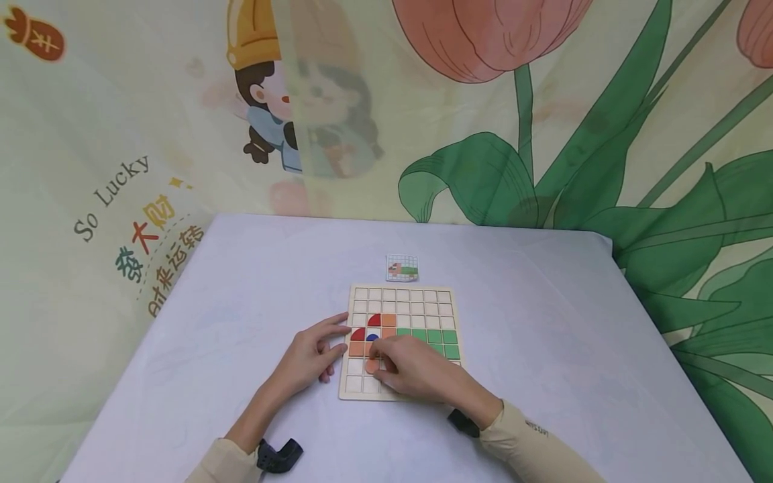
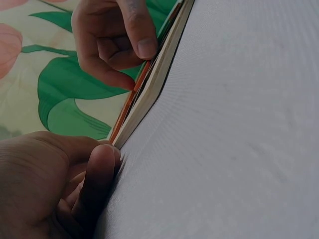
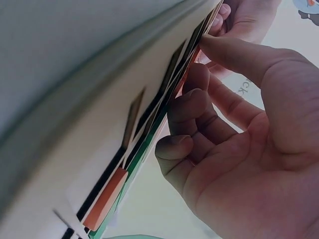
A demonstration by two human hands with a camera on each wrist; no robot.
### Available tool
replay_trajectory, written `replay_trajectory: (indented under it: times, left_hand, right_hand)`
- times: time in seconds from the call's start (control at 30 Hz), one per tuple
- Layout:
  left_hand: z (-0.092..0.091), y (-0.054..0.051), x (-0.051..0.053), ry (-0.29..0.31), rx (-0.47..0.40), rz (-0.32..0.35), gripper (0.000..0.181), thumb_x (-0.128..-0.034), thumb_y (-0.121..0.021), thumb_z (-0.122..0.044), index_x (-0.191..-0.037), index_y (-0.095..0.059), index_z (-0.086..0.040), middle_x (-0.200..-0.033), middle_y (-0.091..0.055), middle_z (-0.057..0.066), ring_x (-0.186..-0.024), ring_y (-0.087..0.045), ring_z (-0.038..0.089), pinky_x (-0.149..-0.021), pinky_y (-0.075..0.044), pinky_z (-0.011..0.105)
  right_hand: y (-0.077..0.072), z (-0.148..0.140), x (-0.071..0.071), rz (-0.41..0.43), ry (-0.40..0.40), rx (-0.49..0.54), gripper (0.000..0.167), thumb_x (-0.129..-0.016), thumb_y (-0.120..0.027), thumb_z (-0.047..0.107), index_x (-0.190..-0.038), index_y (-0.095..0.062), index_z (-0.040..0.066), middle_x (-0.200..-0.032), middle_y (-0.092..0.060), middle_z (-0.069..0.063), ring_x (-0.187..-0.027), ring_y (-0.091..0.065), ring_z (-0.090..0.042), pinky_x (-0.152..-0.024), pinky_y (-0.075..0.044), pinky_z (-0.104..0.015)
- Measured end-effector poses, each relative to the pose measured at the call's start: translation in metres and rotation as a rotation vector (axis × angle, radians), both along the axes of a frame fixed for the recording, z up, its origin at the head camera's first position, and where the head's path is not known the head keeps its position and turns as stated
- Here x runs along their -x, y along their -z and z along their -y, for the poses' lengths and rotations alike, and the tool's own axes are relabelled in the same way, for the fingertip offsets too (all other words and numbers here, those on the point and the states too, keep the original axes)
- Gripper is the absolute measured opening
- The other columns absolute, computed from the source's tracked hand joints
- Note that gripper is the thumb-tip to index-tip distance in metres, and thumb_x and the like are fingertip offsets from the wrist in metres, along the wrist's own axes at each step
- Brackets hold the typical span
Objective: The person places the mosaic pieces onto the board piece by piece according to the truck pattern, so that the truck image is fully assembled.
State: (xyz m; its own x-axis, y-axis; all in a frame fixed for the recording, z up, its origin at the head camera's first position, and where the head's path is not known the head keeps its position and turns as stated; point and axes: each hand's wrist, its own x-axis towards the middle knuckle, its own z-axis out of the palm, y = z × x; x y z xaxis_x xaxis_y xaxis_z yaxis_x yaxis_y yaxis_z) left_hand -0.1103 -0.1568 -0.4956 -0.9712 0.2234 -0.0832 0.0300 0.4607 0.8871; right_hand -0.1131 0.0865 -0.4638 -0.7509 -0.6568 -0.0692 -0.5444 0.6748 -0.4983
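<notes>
A pale wooden grid board lies on the table in the head view. Over its lower middle, my right hand pinches a round orange piece between thumb and index finger, at a cell on the left side. My left hand rests against the board's left edge, fingers fairly straight, with fingertips and thumb touching the rim. Red quarter-round pieces, orange squares, a blue half-round shape and several green squares fill cells. The right hand covers some cells. Another orange piece shows in the right wrist view.
A small picture card with a gridded coloured design lies just beyond the board. White cloth covers the table. Behind it hangs a printed curtain with flowers and cartoon figures. Black bands sit at both wrists.
</notes>
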Motion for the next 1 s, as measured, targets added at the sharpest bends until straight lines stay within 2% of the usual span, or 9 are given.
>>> replay_trajectory:
  times: [0.27, 0.47, 0.6, 0.73, 0.8, 0.87, 0.93, 0.97, 1.0]
  left_hand:
    - [-0.002, 0.001, -0.001, -0.004, -0.003, 0.006, 0.04, -0.0975, -0.075, -0.007, -0.137, -0.071, -0.01, -0.162, -0.054, -0.003, -0.046, -0.059, 0.018, -0.045, -0.054, 0.028]
    - [-0.002, 0.001, -0.001, -0.016, 0.001, 0.006, 0.04, -0.097, -0.075, -0.007, -0.137, -0.071, -0.01, -0.162, -0.055, -0.002, -0.046, -0.059, 0.017, -0.045, -0.054, 0.028]
    - [-0.003, 0.001, -0.001, -0.038, 0.001, 0.0, 0.039, -0.0969, -0.075, -0.007, -0.136, -0.072, -0.011, -0.161, -0.056, -0.003, -0.046, -0.059, 0.017, -0.044, -0.054, 0.027]
    - [-0.003, 0.003, -0.005, -0.049, 0.001, 0.032, 0.039, -0.0982, -0.074, -0.008, -0.137, -0.071, -0.011, -0.161, -0.055, -0.002, -0.047, -0.059, 0.016, -0.045, -0.054, 0.026]
    - [-0.003, 0.002, -0.007, -0.052, 0.003, 0.045, 0.042, -0.0989, -0.073, -0.008, -0.141, -0.068, -0.012, -0.151, -0.065, 0.002, -0.048, -0.058, 0.015, -0.046, -0.054, 0.026]
    - [-0.003, -0.001, -0.008, -0.05, 0.031, 0.057, 0.047, -0.0994, -0.073, -0.01, -0.146, -0.065, -0.016, -0.125, -0.077, 0.008, -0.048, -0.058, 0.015, -0.047, -0.054, 0.026]
    - [-0.001, -0.007, -0.006, -0.048, 0.088, 0.043, 0.051, -0.0995, -0.073, -0.012, -0.149, -0.062, -0.018, -0.104, -0.078, 0.01, -0.049, -0.057, 0.015, -0.048, -0.051, 0.025]
    - [0.001, -0.011, -0.005, -0.047, 0.126, 0.025, 0.052, -0.0995, -0.073, -0.014, -0.15, -0.061, -0.019, -0.101, -0.078, 0.01, -0.052, -0.056, 0.014, -0.048, -0.05, 0.024]
    - [0.003, -0.015, -0.003, -0.045, 0.172, 0.001, 0.052, -0.0995, -0.073, -0.015, -0.15, -0.061, -0.019, -0.108, -0.079, 0.009, -0.055, -0.056, 0.014, -0.05, -0.048, 0.023]
  right_hand:
    - [0.0, -0.004, -0.001, 0.021, 0.007, -0.007, 0.015, -0.099, -0.075, 0.026, -0.112, -0.073, 0.02, -0.07, -0.054, 0.014, -0.064, -0.048, -0.002, -0.058, -0.04, -0.016]
    - [-0.006, -0.016, -0.003, 0.066, 0.071, 0.015, 0.015, -0.099, -0.075, 0.025, -0.113, -0.073, 0.021, -0.072, -0.055, 0.012, -0.067, -0.049, -0.004, -0.06, -0.042, -0.018]
    - [-0.008, -0.029, -0.003, 0.04, 0.115, 0.031, 0.014, -0.099, -0.075, 0.024, -0.112, -0.074, 0.02, -0.073, -0.056, 0.012, -0.066, -0.049, -0.004, -0.059, -0.043, -0.019]
    - [-0.006, -0.046, -0.005, -0.016, 0.133, 0.045, 0.016, -0.097, -0.077, 0.021, -0.112, -0.075, 0.016, -0.073, -0.055, 0.014, -0.066, -0.048, -0.001, -0.061, -0.045, -0.018]
    - [-0.006, -0.057, -0.007, -0.042, 0.142, 0.055, 0.016, -0.096, -0.078, 0.02, -0.111, -0.075, 0.014, -0.073, -0.055, 0.014, -0.065, -0.047, 0.0, -0.061, -0.045, -0.017]
    - [-0.006, -0.068, -0.007, -0.05, 0.163, 0.06, 0.017, -0.096, -0.078, 0.019, -0.111, -0.075, 0.013, -0.073, -0.056, 0.015, -0.065, -0.047, 0.0, -0.061, -0.045, -0.017]
    - [-0.008, -0.079, -0.006, -0.062, 0.195, 0.065, 0.018, -0.096, -0.078, 0.018, -0.112, -0.074, 0.012, -0.074, -0.057, 0.014, -0.065, -0.047, 0.0, -0.06, -0.045, -0.018]
    - [-0.009, -0.085, -0.005, -0.068, 0.218, 0.064, 0.018, -0.096, -0.079, 0.018, -0.112, -0.074, 0.012, -0.075, -0.058, 0.014, -0.066, -0.048, -0.001, -0.06, -0.045, -0.018]
    - [-0.009, -0.091, -0.004, -0.079, 0.24, 0.06, 0.018, -0.096, -0.079, 0.018, -0.112, -0.074, 0.012, -0.077, -0.059, 0.013, -0.068, -0.049, -0.001, -0.061, -0.045, -0.018]
